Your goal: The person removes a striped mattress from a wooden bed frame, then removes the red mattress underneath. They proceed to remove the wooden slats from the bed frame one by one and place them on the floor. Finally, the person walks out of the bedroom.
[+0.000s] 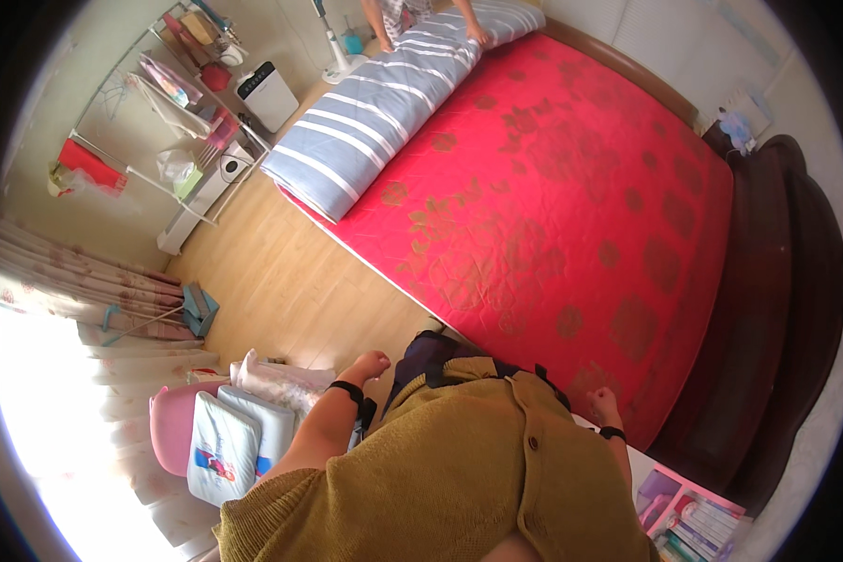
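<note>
My left hand (pixel 373 363) hangs beside my hip with its fingers curled in, and nothing shows in it. On my other side my right hand (pixel 604 405) is also curled, close over the near edge of the bed, with no object visible in it. The bed has a red mattress (pixel 534 234) with a gold-brown flower pattern. Across its far left end lies a folded blue-grey bed pad (pixel 365 112) with white stripes. Another person's hands (pixel 478 36) rest on the far part of that pad. I wear a black band on each wrist.
A dark wooden headboard (pixel 768 309) stands at the right. Pink shelves with books (pixel 693 525) are at my lower right. A pink chair (pixel 170 421) with cushions is at my left, near a blue dustpan (pixel 199 309). A clothes rack (pixel 150 183) and white appliance (pixel 268 96) line the wall.
</note>
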Available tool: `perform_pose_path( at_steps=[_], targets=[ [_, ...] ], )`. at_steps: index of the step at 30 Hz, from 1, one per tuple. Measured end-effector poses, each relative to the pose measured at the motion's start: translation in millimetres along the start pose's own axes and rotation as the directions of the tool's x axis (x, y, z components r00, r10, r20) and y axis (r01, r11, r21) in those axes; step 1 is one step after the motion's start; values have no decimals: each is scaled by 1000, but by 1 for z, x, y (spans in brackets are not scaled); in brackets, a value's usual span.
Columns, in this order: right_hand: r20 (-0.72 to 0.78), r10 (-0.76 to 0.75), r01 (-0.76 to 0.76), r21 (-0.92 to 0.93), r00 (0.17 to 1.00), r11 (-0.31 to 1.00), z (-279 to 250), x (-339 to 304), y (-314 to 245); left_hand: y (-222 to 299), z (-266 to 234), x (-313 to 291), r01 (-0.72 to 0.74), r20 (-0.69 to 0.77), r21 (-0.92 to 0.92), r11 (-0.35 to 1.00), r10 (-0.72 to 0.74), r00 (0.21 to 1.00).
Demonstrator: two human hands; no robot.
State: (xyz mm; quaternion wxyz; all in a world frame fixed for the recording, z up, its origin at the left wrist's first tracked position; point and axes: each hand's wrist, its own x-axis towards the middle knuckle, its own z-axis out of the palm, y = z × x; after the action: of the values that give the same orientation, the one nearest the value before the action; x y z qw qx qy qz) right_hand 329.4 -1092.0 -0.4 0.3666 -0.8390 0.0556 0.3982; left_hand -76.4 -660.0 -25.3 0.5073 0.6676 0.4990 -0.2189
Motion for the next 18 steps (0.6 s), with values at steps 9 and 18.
perform_pose_path(
  at_steps=[9,18],
  targets=[
    [-41,-51,47,-99,998,994,0,14,17,0,2,4,-15,26,-23,1000,16,1000],
    [-32,-45,42,-76,998,996,-2,13,14,6,3,-2,12,21,-33,999,-12,1000]
  ],
)
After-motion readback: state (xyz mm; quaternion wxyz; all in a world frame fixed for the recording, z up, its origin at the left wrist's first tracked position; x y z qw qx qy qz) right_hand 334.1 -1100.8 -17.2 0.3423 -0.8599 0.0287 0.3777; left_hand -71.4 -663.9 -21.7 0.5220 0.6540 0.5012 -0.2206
